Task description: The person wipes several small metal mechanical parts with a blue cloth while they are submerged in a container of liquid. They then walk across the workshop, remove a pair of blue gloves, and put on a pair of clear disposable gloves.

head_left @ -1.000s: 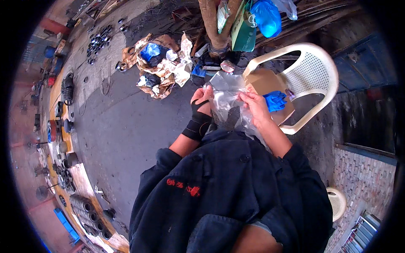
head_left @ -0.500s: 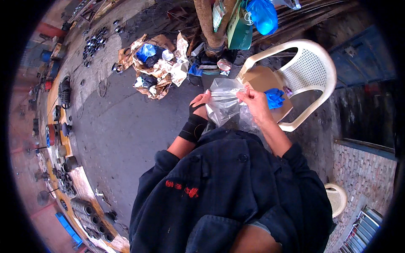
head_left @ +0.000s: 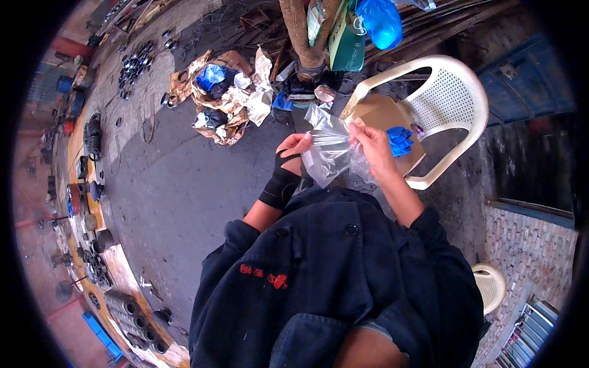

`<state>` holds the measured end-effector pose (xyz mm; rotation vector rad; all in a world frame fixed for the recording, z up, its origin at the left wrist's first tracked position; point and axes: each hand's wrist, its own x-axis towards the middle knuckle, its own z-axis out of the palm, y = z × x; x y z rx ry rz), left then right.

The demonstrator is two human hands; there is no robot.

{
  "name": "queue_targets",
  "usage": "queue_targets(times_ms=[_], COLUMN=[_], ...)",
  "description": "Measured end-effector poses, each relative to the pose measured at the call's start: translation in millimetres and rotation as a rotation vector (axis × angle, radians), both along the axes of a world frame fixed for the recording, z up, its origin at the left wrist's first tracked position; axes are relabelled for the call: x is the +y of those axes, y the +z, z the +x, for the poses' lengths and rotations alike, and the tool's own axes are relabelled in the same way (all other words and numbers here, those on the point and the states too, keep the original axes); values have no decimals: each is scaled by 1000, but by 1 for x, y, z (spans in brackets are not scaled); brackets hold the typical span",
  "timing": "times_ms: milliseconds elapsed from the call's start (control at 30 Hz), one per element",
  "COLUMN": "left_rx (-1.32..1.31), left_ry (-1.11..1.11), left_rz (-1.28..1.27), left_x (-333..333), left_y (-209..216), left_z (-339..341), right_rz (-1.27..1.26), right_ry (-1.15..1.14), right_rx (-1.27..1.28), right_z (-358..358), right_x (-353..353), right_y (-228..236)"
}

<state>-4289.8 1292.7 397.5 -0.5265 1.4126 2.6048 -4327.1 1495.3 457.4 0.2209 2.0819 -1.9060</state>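
A clear plastic bag point(head_left: 327, 154) is stretched between my two hands in front of my dark jacket. My left hand point(head_left: 296, 147), with a black wrist brace point(head_left: 282, 186), pinches the bag's left edge between thumb and fingers. On the other side my right hand point(head_left: 372, 146) grips the gathered plastic with its fingertips. Loose plastic hangs below the right hand. Just beyond that hand, a cardboard box piece point(head_left: 375, 110) and blue gloves point(head_left: 400, 141) lie on the seat of a cream plastic chair point(head_left: 472, 98).
Crumpled brown paper point(head_left: 245, 101) with blue and black scraps lies on the dark floor ahead. Behind it stands a tree trunk point(head_left: 311, 55), with a green bag point(head_left: 348, 44) and a blue bag point(head_left: 381, 24) hanging beside it. Metal rings point(head_left: 126, 310) line the left side.
The plastic bag has shifted shape, its top corner now pointing up to the left. My left hand's fingers have moved slightly to the right along the edge; both hands still hold the bag.
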Motion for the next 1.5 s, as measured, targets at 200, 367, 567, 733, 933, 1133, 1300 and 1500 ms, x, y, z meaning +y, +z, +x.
queue_targets(times_ms=[200,367,567,733,933,1133,1300,1500], left_rx=[76,55,30,74,78,146,163,147], left_ry=[64,169,111,184,181,107,67,15], left_rz=[-62,-49,-60,-42,-44,-16,-91,-107], left_x=[2,-6,-1,-7,-10,-13,-12,-9], left_y=[14,9,3,13,8,20,26,26], left_z=[2,-2,2,1,1,1,1,5], right_rz=[-326,-132,57,-178,110,-210,-291,73], right_ry=[-169,129,107,92,235,189,226,80], right_rx=[-351,-65,-78,-162,-38,-440,-108,-71], right_z=[-3,9,7,10,13,-9,4,0], right_x=[-1,6,1,8,6,18,0,1], right_y=[24,8,15,24,12,6,3,3])
